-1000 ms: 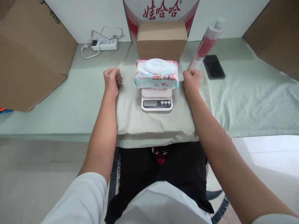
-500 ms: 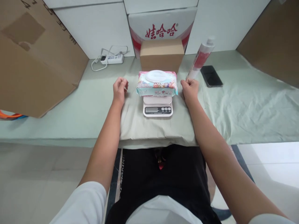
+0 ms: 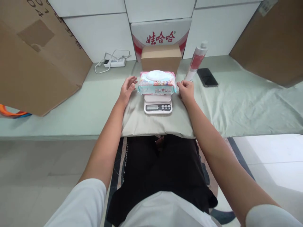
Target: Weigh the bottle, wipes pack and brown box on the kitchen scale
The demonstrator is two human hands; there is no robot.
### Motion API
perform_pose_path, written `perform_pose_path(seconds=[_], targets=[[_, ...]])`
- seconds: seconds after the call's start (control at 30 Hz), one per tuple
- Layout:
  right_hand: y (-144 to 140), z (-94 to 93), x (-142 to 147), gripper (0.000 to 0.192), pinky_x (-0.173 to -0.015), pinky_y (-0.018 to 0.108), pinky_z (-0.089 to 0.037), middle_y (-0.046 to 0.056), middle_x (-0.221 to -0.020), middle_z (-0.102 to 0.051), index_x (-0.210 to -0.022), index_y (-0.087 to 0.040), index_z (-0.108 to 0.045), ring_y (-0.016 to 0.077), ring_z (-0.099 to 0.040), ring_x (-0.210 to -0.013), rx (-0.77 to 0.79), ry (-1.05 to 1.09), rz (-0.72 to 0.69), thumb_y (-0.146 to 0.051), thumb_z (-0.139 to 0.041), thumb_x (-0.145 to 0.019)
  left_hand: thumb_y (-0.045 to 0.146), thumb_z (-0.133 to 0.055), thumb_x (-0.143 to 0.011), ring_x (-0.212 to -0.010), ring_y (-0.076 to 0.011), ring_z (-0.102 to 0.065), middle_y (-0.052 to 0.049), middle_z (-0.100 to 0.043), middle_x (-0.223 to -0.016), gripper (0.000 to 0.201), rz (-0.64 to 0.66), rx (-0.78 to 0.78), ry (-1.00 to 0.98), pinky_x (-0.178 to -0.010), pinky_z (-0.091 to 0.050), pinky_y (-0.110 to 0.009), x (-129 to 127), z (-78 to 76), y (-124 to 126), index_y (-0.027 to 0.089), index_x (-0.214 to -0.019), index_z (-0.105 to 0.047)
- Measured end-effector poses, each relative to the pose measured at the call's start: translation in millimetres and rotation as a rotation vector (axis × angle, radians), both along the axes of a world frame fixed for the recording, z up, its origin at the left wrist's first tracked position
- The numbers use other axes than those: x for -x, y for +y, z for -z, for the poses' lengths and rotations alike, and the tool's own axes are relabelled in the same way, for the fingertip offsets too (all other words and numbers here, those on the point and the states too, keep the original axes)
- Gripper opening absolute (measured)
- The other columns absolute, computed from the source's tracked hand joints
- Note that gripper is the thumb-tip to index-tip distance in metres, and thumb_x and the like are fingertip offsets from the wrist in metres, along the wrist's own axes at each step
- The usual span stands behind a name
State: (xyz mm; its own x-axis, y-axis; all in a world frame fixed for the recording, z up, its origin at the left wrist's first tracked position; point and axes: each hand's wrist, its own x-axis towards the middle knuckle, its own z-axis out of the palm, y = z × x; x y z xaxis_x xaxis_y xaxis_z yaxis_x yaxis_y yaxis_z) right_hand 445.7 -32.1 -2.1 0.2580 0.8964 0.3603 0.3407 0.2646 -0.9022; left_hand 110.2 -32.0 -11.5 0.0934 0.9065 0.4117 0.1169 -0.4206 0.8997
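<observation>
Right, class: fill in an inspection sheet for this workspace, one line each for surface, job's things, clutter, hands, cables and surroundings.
Surface: pale green cloth over the table, creased on the right.
Job's things: pack of wet wipes lying on a small digital scale; display too small to read.
Clutter: small cardboard box behind the pack; white and red tube; dark phone.
Hands: left hand open beside the pack's left end; right hand loosely curled at its right end; contact cannot be told.
Cables: white power strip with looped cord by the wall.
Surroundings: large cardboard boxes either side; white wall panels.
</observation>
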Motion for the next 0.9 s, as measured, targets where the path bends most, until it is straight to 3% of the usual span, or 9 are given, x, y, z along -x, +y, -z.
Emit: perform_pose_path(seconds=[0.13, 0.23, 0.33, 0.43, 0.5, 0.6, 0.7, 0.9], targets=[[-3, -1.4, -1, 0.051, -0.055, 0.025, -0.025, -0.007, -0.052, -0.029, -0.054, -0.023, -0.031, 0.0084, -0.029, -0.056, 0.012, 0.04, -0.011, -0.028, -0.067, -0.09, 0.089, -0.071, -0.077, -0.15, -0.0426, -0.056, -0.024, -0.059, -0.16, 0.095, 0.046, -0.007, -0.01, -0.114, -0.052, -0.049, 1, 3.4, 2, 0.023, -0.144, -0.06], [-5, -3.6, 0, 0.045, -0.05, 0.025, -0.028, -0.004, -0.061, -0.049, -0.065, -0.023, -0.049, 0.0094, -0.036, -0.054, 0.008, 0.121, -0.064, -0.056, -0.066, -0.09, 0.09, -0.076, -0.071, -0.153, -0.0444, -0.053, -0.026, -0.056, -0.162, 0.105, 0.079, -0.002, -0.033, -0.12, -0.048, -0.053, 1, 6.4, 5, 0.022, -0.149, -0.057], [-7, -5.5, 2, 0.059, -0.045, 0.027, -0.028, 0.002, -0.098, -0.071, -0.105, -0.026, -0.067, 0.008, -0.04, -0.05, 0.0, 0.225, -0.18, -0.08, -0.061, -0.083, 0.089, -0.079, -0.068, -0.157, -0.0456, -0.047, -0.027, -0.05, -0.167, 0.113, 0.119, 0.012, -0.012, -0.124, -0.045, -0.057, -1, 10.0, 10, 0.023, -0.156, -0.053], [-7, -5.6, 5, 0.084, -0.045, 0.029, -0.034, 0.006, -0.132, -0.069, -0.138, -0.033, -0.062, 0.0071, -0.044, -0.051, -0.008, 0.227, -0.272, -0.091, -0.057, -0.078, 0.088, -0.081, -0.066, -0.16, -0.0458, -0.042, -0.026, -0.044, -0.171, 0.12, 0.157, 0.012, 0.013, -0.127, -0.041, -0.058, -5, 13.8, 16, 0.023, -0.161, -0.048], [-7, -5.0, 6, 0.092, -0.053, 0.03, -0.045, 0.008, -0.143, -0.066, -0.147, -0.034, -0.059, 0.0112, -0.056, -0.062, -0.022, 0.183, -0.298, -0.095, -0.055, -0.078, 0.088, -0.082, -0.065, -0.161, -0.046, -0.042, -0.026, -0.043, -0.172, 0.122, 0.164, 0.01, 0.019, -0.128, -0.04, -0.058, -8, 15.8, 20, 0.024, -0.163, -0.047], [-8, -4.9, 8, 0.095, -0.083, 0.039, -0.061, 0.011, -0.153, -0.062, -0.15, -0.032, -0.061, 0.0275, -0.071, -0.107, -0.046, 0.113, -0.351, -0.094, -0.058, -0.079, 0.086, -0.084, -0.066, -0.161, -0.0461, -0.04, -0.023, -0.044, -0.172, 0.121, 0.173, 0.012, 0.037, -0.128, -0.04, -0.058, -12, 16.2, 22, 0.025, -0.164, -0.047], [-9, -5.7, 9, 0.094, -0.105, 0.049, -0.06, 0.013, -0.158, -0.057, -0.154, -0.03, -0.059, 0.0365, -0.063, -0.135, -0.033, 0.098, -0.416, -0.086, -0.07, -0.079, 0.082, -0.086, -0.067, -0.162, -0.0461, -0.039, -0.021, -0.048, -0.17, 0.119, 0.169, 0.011, 0.069, -0.128, -0.041, -0.058, -16, 14.1, 21, 0.025, -0.164, -0.048], [-11, -5.7, 9, 0.103, -0.115, 0.054, -0.056, 0.017, -0.162, -0.048, -0.161, -0.028, -0.052, 0.0394, -0.051, -0.15, -0.072, 0.021, -0.441, -0.071, -0.087, -0.074, 0.08, -0.089, -0.064, -0.157, -0.0484, -0.045, -0.022, -0.052, -0.166, 0.121, 0.099, 0.017, 0.102, -0.125, -0.045, -0.059, -21, 10.2, 16, 0.022, -0.163, -0.05]])
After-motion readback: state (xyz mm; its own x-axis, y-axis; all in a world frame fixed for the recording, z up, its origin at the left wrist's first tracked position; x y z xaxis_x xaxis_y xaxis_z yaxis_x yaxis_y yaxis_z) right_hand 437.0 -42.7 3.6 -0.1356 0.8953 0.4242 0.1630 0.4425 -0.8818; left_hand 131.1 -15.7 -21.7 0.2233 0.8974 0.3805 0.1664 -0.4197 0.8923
